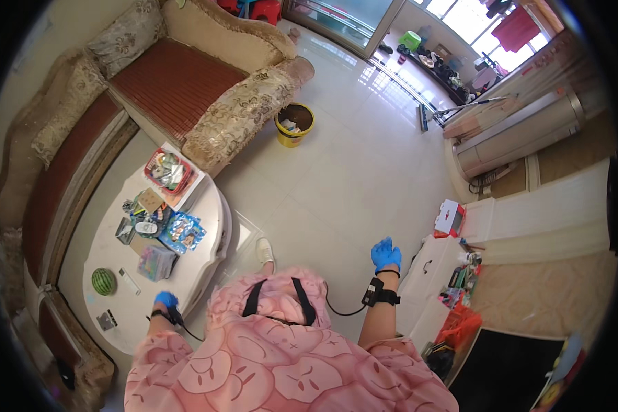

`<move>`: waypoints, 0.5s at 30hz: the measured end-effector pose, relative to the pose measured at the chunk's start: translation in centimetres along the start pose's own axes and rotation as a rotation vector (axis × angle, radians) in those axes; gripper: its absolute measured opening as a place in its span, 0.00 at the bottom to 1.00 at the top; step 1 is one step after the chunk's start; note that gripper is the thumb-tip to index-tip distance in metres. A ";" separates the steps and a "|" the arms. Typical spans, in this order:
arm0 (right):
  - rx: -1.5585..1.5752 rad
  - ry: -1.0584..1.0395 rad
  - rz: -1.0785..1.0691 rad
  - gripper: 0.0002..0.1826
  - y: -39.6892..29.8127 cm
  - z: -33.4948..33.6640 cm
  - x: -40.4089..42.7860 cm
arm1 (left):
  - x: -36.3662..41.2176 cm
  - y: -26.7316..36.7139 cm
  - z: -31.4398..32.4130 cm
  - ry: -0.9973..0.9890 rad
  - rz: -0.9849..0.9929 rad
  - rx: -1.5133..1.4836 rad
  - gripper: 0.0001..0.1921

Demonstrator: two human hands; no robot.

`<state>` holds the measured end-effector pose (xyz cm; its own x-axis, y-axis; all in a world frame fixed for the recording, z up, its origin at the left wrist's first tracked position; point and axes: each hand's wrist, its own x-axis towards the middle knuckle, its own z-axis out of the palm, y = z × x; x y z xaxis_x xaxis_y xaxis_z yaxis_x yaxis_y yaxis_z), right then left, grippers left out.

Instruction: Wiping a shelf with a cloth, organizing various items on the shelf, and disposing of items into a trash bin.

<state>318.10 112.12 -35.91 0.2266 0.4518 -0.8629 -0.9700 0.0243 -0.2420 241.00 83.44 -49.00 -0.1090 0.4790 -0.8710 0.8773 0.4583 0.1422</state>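
Observation:
My left hand (166, 299), in a blue glove, is over the near edge of the white oval coffee table (134, 337). Its fingers are too small and bunched to tell whether they hold anything. My right hand (386, 254), also gloved in blue, hovers above the floor beside a white cabinet (426, 268). Nothing shows in it, and its fingers are loosely bent and slightly apart. Nearest to my left hand on the table are a clear plastic box (156, 262) of colourful pieces, a small white strip-like object (129, 281) and a watermelon (103, 281).
Farther along the table are a blue printed packet (183, 233) and a red basket (169, 172). A yellow bucket (290, 138) stands on the tiled floor by the sofa (237, 118). At right are a box (448, 219), a floor-standing air conditioner (517, 135) and a mop (423, 118).

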 end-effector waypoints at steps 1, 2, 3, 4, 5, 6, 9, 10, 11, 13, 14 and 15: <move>-0.016 -0.001 0.051 0.24 1.9 3.1 1.9 | 0.5 -0.3 -3.6 0.173 -0.045 0.223 0.12; -0.051 -0.058 0.079 0.24 3.8 5.4 3.7 | 0.4 -1.1 -6.0 0.316 -0.085 0.448 0.11; -0.070 -0.104 0.045 0.24 3.1 6.2 5.0 | 1.1 3.0 -7.9 0.335 -0.130 -0.212 0.11; -0.063 -0.066 -0.028 0.24 0.4 5.8 5.6 | 2.5 11.1 -11.0 0.384 -0.127 -0.858 0.12; -0.098 -0.003 -0.019 0.24 0.1 6.1 6.6 | 1.5 15.3 -12.4 0.456 -0.015 -0.639 0.12; -0.133 0.050 0.002 0.24 0.5 7.2 7.9 | 0.4 19.0 -14.1 0.534 0.096 -0.420 0.12; -0.218 0.086 0.134 0.28 5.0 12.9 12.7 | -2.3 27.0 -17.2 0.509 0.242 -0.606 0.15; -0.275 0.099 0.129 0.29 6.4 11.9 13.8 | -4.5 29.9 -17.2 0.475 0.227 -0.455 0.16; -0.332 0.109 0.136 0.29 8.4 10.6 15.2 | -7.1 32.0 -17.6 0.445 0.210 -0.301 0.16; -0.543 0.025 0.140 0.36 13.1 13.3 20.3 | -8.2 34.5 -17.4 0.401 0.128 -0.222 0.16; -0.745 -0.040 0.185 0.36 17.2 14.0 20.6 | -9.5 34.0 -15.9 0.378 0.049 -0.216 0.16; -0.944 -0.104 0.237 0.35 20.6 13.8 20.7 | -11.6 33.1 -13.9 0.345 -0.034 -0.211 0.16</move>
<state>301.54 134.30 -52.61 -0.0183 0.4303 -0.9025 -0.5093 -0.7808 -0.3620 264.77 103.46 -27.65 -0.3184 0.6672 -0.6734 0.7594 0.6047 0.2401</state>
